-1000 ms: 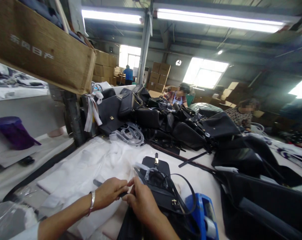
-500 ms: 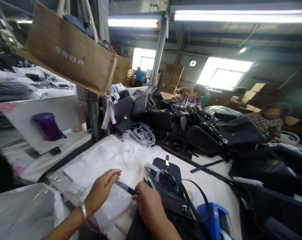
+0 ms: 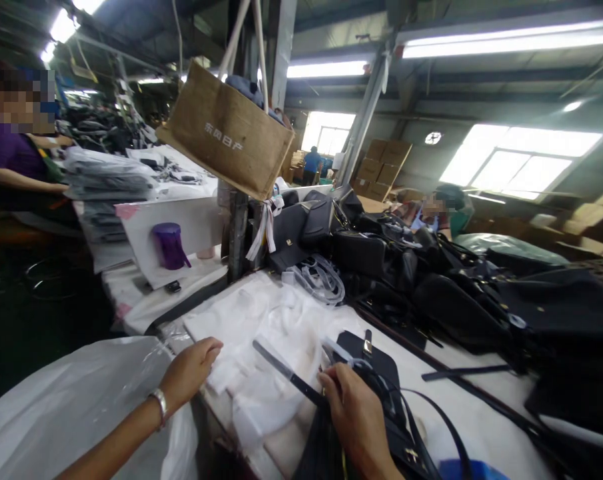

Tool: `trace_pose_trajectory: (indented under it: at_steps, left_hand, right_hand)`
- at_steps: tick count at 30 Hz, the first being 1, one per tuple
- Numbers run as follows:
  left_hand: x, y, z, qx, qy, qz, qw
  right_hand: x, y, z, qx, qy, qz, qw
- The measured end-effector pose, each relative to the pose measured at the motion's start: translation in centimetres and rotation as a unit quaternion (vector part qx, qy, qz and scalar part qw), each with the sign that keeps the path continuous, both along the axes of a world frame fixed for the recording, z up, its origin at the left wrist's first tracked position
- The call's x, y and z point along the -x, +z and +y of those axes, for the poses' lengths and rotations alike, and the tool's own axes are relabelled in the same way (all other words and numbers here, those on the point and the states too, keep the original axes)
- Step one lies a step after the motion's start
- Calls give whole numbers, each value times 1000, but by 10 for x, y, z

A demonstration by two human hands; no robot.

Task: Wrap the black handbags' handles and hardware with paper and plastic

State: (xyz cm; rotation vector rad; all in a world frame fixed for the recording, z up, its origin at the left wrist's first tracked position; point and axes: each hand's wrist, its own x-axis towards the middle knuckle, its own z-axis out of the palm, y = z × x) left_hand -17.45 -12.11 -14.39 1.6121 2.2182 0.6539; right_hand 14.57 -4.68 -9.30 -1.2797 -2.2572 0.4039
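Note:
A black backpack lies at the table's near edge, with its buckled flap spread toward the back. My right hand is over the bag, fingers bent around a narrow black strap. The strap's free end points up and left across white sheeting; part of its length looks greyish. To the left, apart from the strap, my left hand has its fingers pressed together. Whatever may be between those fingers is too small to tell.
Many black bags are heaped behind, beside coiled clear tubing. A brown tote hangs from a post. White plastic fills the lower left. A blue object sits at bottom right. A person in purple is at far left.
My left hand has drawn away from the strap's free end, where it was before. My right hand stays at the strap. The view has swung left, bringing in a person at far left.

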Motion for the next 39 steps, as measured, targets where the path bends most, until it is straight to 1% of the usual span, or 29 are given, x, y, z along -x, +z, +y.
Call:
trace_pose_trajectory:
  at_steps: [2,5,7,9,11,13,16,18,20,22,23,26,28,30,33,36,39]
  left_hand:
    - [4,-6,-4,27,-13,33,999]
    - [-3,-18,-6,45,-26,59,997]
    - [-7,-25,-3,57,-30,71,995]
    - [-6,-29,0,67,-32,76,994]
    - [-2,-29,2,70,-32,80,994]
    - [1,-26,3,57,-27,89,994]
    - [-5,-19,4,12,-29,99,995]
    - [-14,-17,6,-8,-47,92,995]
    - [-23,-18,11,-11,-63,79,995]
    - [-30,-23,16,-6,-62,70,996]
    - [-32,-26,19,-4,-57,67,996]
    - [-33,-35,26,1,-44,56,997]
    - [-30,-41,30,3,-38,42,998]
    - [-26,-46,32,3,-30,22,999]
    - [-19,-49,35,2,-12,-15,1000]
    - [-12,-47,35,-4,14,-46,999]
    - [-12,-38,31,-37,34,-54,997]
  right_hand:
    - [12,1,-6,-21,12,-24,999]
    - [25,4,-14,-35,30,-41,998]
    - [28,6,-16,-22,38,-33,998]
    - [28,8,-18,0,40,-20,999]
    - [26,9,-19,22,42,-14,999]
    - [27,9,-21,28,48,-25,998]
    - [34,8,-22,-12,51,-63,997]
    - [42,5,-19,-49,49,-94,993]
    - [54,0,-14,-61,52,-128,989]
    - [68,-7,-7,-43,61,-158,985]
    - [75,-11,-3,-22,61,-169,983]
    - [93,-23,10,51,27,-180,982]
    - [97,-29,18,80,-5,-170,982]
    - [94,-31,27,85,-31,-151,984]
    - [82,-27,40,82,-71,-117,987]
    - [69,-27,50,87,-98,-104,986]
    - [62,-33,53,97,-116,-101,983]
